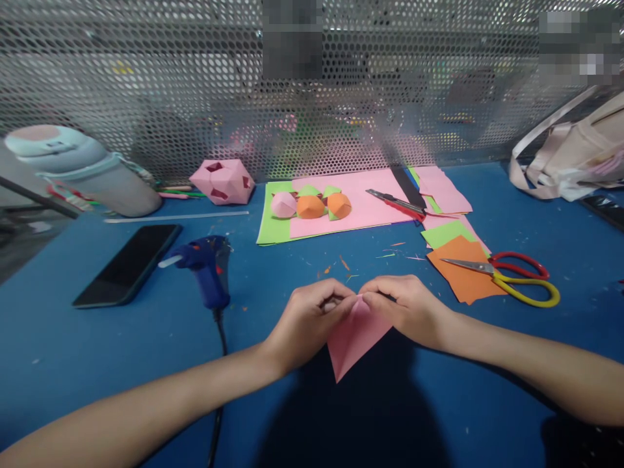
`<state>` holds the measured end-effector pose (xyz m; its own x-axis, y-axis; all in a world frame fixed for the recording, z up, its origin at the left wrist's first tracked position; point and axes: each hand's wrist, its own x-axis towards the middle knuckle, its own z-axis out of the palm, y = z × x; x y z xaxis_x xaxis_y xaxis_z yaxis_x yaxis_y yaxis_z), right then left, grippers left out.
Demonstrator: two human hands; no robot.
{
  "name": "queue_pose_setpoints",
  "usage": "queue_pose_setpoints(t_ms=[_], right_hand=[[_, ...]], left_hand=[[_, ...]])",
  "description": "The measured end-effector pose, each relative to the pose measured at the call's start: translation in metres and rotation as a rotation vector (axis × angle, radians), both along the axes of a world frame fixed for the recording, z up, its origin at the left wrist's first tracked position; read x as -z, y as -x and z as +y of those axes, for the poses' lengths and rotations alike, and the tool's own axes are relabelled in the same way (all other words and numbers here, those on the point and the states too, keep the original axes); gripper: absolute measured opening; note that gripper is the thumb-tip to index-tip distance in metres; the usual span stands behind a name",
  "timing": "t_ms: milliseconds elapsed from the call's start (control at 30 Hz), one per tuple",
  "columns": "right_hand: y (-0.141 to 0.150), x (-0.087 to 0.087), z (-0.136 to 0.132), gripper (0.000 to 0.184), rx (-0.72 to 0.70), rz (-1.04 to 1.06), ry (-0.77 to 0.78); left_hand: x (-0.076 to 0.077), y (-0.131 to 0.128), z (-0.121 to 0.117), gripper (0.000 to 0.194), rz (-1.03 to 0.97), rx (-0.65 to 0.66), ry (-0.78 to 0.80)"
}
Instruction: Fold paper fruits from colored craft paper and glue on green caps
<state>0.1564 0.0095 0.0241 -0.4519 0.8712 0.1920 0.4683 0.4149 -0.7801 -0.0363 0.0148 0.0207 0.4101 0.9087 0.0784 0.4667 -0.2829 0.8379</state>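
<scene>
A sheet of pink paper (358,338), folded to a point at its lower end, is pinched between both hands above the blue table. My left hand (312,318) is closed on its upper left edge, thumb against the fingers. On the upper right edge, my right hand (407,305) grips with thumb and fingers, close to the left fingertips. Part of the paper is hidden behind the fingers. To the right lie scissors (492,268) with one red and one yellow handle, resting on orange paper (458,260). A blue glue gun (207,273) stands left of my left hand.
Small folded paper pieces (311,207) rest on stacked pink paper (361,185) by the perforated metal panel (195,84). A red utility knife (397,203), a pink paper ball (224,182), a phone (131,265), a bottle (92,172) and a bag (585,143) surround the work area.
</scene>
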Motion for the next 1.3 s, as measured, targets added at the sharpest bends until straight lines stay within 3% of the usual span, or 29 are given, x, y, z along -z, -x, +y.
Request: queue_pose_setpoints(t_ms=[300, 500, 633, 867, 1033, 1300], right_hand=[[0.001, 0.004, -0.003, 0.015, 0.002, 0.031, -0.158], [0.000, 0.007, 0.000, 0.019, 0.035, 0.073, -0.325], [0.000, 0.008, 0.002, 0.018, 0.063, 0.118, -0.322], [-0.001, 0.006, 0.005, 0.013, 0.027, 0.069, -0.185], [-0.001, 0.010, 0.005, 0.014, -0.010, 0.054, -0.256], [-0.002, 0.011, 0.004, 0.017, 0.043, 0.057, -0.325]], left_hand=[[0.004, -0.001, -0.001, 0.015, -0.008, 0.069, -0.161], [-0.003, -0.001, 0.001, 0.018, -0.068, 0.052, 0.037], [-0.004, -0.001, 0.003, 0.020, -0.109, 0.039, 0.100], [-0.001, -0.001, 0.003, 0.016, -0.151, 0.035, 0.117], [0.003, 0.000, 0.002, 0.017, -0.122, 0.084, 0.025], [-0.005, -0.001, 0.002, 0.019, -0.009, 0.016, 0.074]])
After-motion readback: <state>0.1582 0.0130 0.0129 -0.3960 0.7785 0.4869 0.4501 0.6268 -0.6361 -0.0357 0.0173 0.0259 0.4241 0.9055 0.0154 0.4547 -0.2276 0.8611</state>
